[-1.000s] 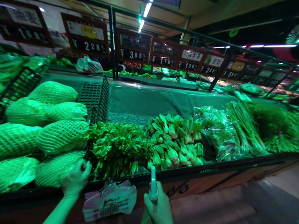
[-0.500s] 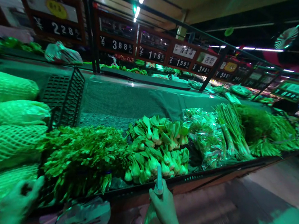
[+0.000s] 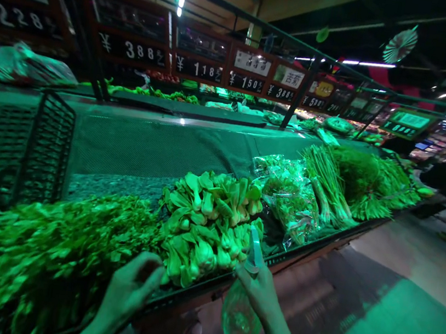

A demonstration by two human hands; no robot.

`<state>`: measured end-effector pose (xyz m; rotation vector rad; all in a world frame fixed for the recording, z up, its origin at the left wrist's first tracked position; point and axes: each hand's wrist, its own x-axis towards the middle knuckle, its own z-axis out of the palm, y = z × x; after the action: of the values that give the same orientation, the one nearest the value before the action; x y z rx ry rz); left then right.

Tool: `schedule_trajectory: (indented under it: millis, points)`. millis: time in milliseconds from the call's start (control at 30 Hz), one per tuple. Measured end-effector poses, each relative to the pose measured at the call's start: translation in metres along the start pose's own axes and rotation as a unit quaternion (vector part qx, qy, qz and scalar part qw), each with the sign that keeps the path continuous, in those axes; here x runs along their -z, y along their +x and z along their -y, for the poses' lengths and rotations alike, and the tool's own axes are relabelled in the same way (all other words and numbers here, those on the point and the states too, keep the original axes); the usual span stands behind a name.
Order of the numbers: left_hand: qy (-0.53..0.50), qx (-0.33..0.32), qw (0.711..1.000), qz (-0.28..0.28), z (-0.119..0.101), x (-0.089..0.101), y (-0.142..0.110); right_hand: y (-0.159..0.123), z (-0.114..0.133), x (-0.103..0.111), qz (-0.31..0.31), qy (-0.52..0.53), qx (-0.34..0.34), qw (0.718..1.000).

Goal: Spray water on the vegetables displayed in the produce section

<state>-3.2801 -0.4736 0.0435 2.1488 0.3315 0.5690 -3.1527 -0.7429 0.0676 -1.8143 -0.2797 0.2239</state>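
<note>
Left hand (image 3: 128,292) has shifted rightward from the netted cabbages to the leafy green herb bunches (image 3: 63,244), fingers loosely curled. Right hand (image 3: 261,291) keeps gripping the clear plastic spray bottle (image 3: 241,313) beside the bok choy (image 3: 208,226).

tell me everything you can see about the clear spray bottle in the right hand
The clear plastic spray bottle has a rounded, see-through body tinted green by the light and a pale nozzle head on top. The right hand grips its neck, holding it roughly upright at the display's front edge, nozzle toward the pale-stemmed bok choy pile.
</note>
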Motion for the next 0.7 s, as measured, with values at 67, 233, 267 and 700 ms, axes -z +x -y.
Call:
schedule_trajectory:
  millis: [67,233,267,700]
  points:
    - [-0.089,-0.032,0.981,0.172,-0.022,-0.041,0.0,0.004,0.017,-0.006,0.053,0.011,0.016,0.998]
    - [-0.324,-0.012,0.869,0.373,-0.039,-0.127,-0.015,0.019,0.064,-0.025,0.158,-0.107,0.046,0.981]
    - [-0.348,0.018,0.862,0.369,-0.037,-0.134,-0.018,0.024,0.071,-0.029,0.179,-0.132,0.045,0.974]
    - [-0.336,0.088,0.898,0.271,-0.056,-0.147,0.012,0.081,0.059,-0.028,0.17,-0.139,0.052,0.974]
